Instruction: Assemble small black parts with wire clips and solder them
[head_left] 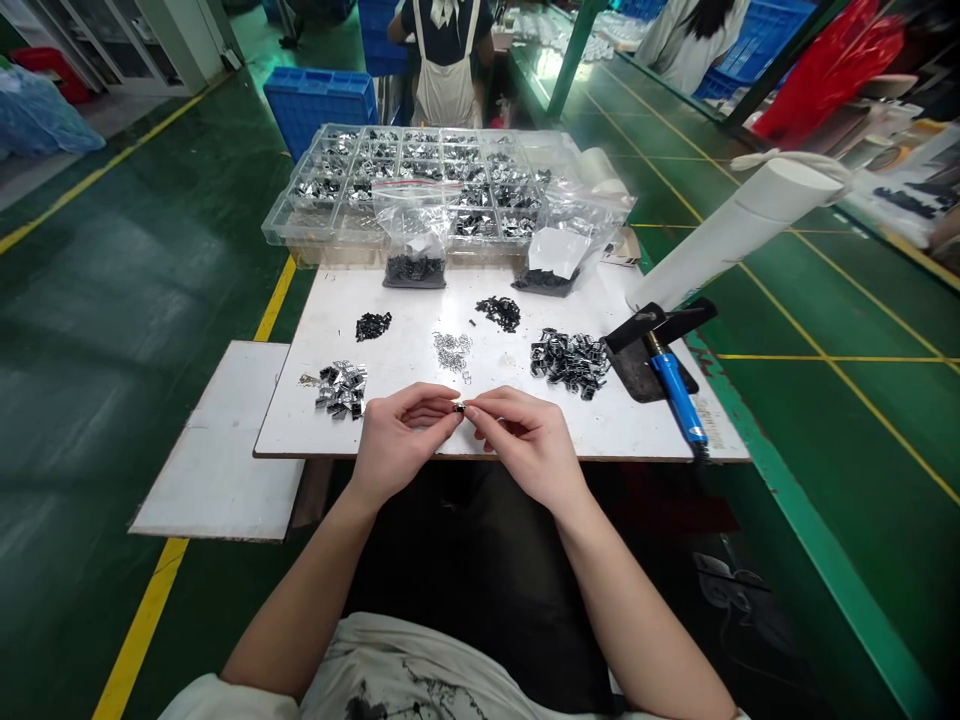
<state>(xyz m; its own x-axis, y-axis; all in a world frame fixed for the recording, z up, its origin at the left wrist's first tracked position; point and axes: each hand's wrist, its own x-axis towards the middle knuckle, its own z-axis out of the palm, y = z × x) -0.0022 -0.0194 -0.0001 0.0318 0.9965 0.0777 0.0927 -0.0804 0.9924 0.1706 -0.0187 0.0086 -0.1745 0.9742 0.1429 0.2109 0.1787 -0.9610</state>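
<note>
My left hand (pixel 401 435) and my right hand (pixel 529 440) meet over the front edge of the white table. Between their fingertips is a small shiny metal piece (pixel 459 407), pinched from both sides; its exact kind is too small to make out. Just beyond lies a loose heap of tiny silver wire parts (pixel 452 352). A pile of shiny metal pieces (pixel 343 388) is left of my left hand. To the right of my right hand is a larger pile of dark glossy pieces (pixel 571 362). Two small heaps of black parts, one left (pixel 373 326) and one right (pixel 500 313), sit farther back.
A clear compartment box (pixel 300 232) of metal pieces stands at the back, with two plastic bags (pixel 415 270) of black parts before it. At right, a blue-handled tool (pixel 679 395) rests on a black holder beside a white roll (pixel 739 232). A person (pixel 446 70) is across the table.
</note>
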